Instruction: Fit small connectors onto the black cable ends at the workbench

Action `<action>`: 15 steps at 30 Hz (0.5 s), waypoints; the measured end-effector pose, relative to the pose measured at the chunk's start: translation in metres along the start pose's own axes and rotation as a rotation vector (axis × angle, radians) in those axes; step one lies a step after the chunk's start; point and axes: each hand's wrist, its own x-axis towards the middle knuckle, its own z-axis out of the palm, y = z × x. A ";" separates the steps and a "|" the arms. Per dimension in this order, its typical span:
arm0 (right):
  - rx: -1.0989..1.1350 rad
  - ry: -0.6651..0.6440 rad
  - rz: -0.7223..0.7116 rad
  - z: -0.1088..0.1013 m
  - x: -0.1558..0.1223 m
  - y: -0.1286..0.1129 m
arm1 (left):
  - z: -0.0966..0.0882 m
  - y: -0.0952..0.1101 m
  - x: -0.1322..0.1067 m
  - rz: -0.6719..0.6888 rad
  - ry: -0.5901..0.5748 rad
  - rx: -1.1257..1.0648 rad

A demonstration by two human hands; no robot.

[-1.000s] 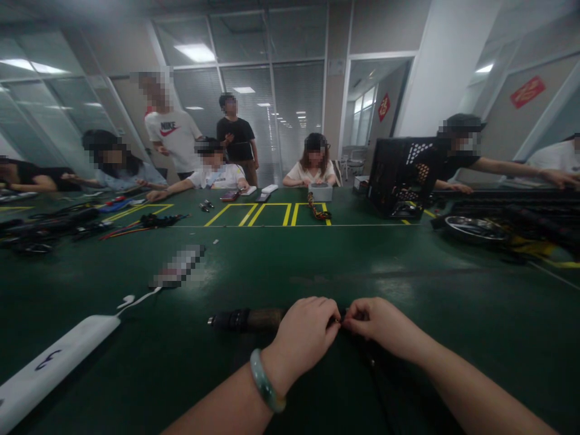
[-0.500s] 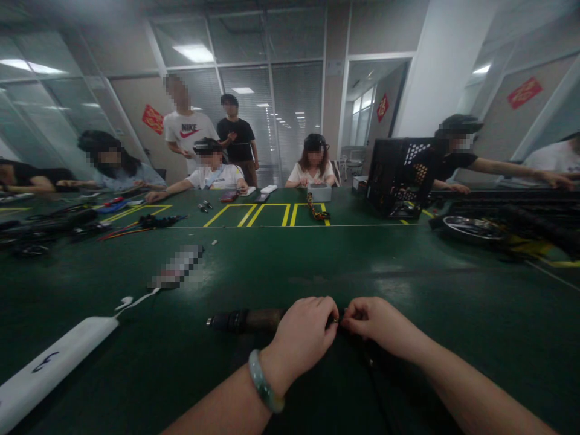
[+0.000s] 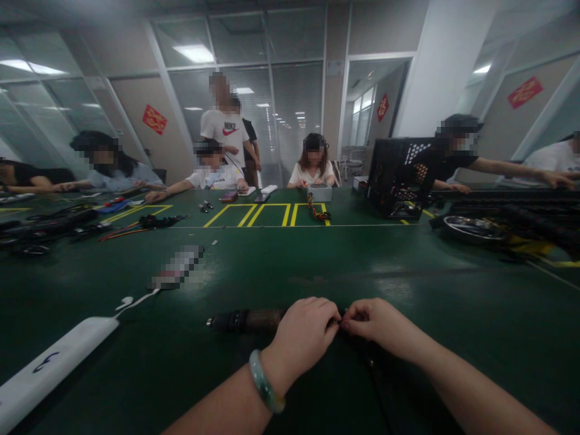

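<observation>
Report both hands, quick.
Left hand: closed, partly hiding the dark tool; what it pinches is too small to tell.
Right hand: closed in a pinch; what it holds cannot be told.

We are seeing a green tabletop (image 3: 281,260) giving off a smooth, soft sheen and a dark tool (image 3: 238,321) showing a matt barrel (image 3: 263,321) and shiny, metallic-looking tip (image 3: 209,322). We are noticing a glossy, polished bangle (image 3: 266,382) and smooth, plastic-looking white casing (image 3: 63,356).

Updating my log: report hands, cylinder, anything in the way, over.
Left hand, right hand: fingertips nearly meeting, any pinched item too small to tell. Dark cylinder on table, one end hidden by left hand. White block off left, untouched.
</observation>
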 end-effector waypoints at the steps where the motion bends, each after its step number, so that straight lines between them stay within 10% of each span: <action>1: 0.004 -0.008 0.007 0.000 0.000 -0.001 | 0.000 0.000 0.000 -0.001 0.005 -0.004; 15: -0.017 0.030 0.017 -0.001 0.000 0.002 | 0.003 -0.001 0.001 0.002 0.004 0.018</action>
